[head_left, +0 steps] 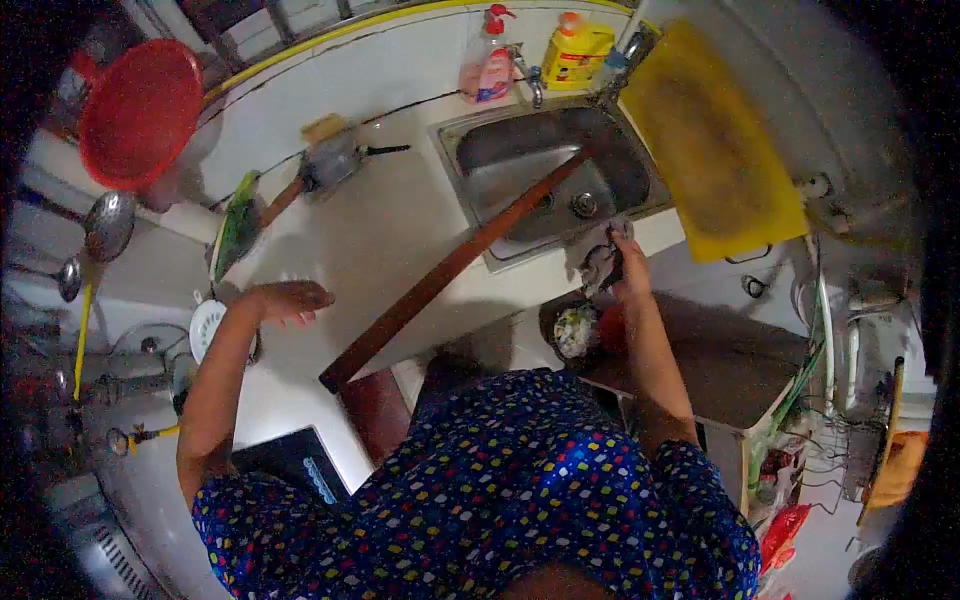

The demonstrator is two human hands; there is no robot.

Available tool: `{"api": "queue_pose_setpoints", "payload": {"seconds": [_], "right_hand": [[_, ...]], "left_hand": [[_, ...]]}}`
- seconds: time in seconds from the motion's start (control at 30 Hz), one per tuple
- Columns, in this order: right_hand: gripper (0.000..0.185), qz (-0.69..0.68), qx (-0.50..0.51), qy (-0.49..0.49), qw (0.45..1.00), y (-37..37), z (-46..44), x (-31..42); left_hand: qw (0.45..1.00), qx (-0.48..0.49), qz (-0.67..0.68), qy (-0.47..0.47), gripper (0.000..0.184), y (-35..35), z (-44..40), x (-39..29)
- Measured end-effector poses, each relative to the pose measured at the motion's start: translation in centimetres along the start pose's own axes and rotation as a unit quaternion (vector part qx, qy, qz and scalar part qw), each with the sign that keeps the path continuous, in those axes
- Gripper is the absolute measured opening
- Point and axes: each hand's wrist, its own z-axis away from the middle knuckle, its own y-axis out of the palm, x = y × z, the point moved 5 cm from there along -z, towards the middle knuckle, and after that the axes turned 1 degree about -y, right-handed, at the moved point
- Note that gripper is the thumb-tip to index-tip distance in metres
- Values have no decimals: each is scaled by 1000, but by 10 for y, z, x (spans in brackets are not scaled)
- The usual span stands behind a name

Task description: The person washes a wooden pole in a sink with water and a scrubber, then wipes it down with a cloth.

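My right hand (630, 268) is closed around a crumpled grey cloth (601, 265) at the front edge of the sink (468, 185). Over the counter on the left, my left hand (290, 302) is held with its fingers stretched out and nothing in it. Between my hands a long reddish-brown wooden bar (455, 268) slants from inside the sink across to the counter's front edge. Neither hand touches it. A white perforated utensil (207, 328) is beside my left forearm.
A pink soap bottle (487, 68) and a yellow bottle (578, 55) stand behind the sink, near the tap (537, 92). A yellow mat (705, 140) hangs to the right. At left are a red basin (140, 115) and hanging ladles. A bin with scraps (574, 332) sits below the counter.
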Motion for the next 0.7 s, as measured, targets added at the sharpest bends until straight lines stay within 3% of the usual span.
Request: {"api": "queue_pose_setpoints", "payload": {"seconds": [0.03,0.1,0.17,0.2,0.27,0.3,0.37,0.4,0.43,0.5,0.57,0.63,0.67,0.7], "right_hand": [[36,-22,5,25,999,-2,0,-5],[33,-31,14,2,999,11,5,-9],[31,-16,20,19,999,19,12,-13],[31,-16,22,17,999,23,14,-16],[36,22,48,21,998,39,17,-25],[36,21,51,18,998,52,23,-26],[34,48,93,-46,993,90,37,-14],[34,82,137,-67,985,106,43,-7],[34,79,140,-74,984,125,48,-3],[36,142,152,-218,954,163,58,16],[44,206,152,-243,936,175,37,16],[47,236,117,-332,906,211,68,56],[51,227,135,-343,901,222,77,75],[51,225,134,-356,897,228,85,90]], "left_hand": [[989,81,73,99,52,27,-17,22],[957,155,146,198,51,63,-12,33],[871,217,390,205,53,93,7,4],[871,215,390,207,53,99,18,-6],[869,118,368,308,63,86,55,-30],[869,115,368,310,63,81,67,-37],[813,94,444,364,71,58,92,-56],[714,96,519,460,75,46,116,-72],[715,91,515,464,75,42,126,-87],[706,-68,513,484,78,18,142,-113],[674,-129,488,539,70,4,154,-146],[641,-239,482,547,59,-19,160,-169],[618,-281,477,558,43,-31,166,-182],[612,-284,471,569,43,-41,166,-193]]}}
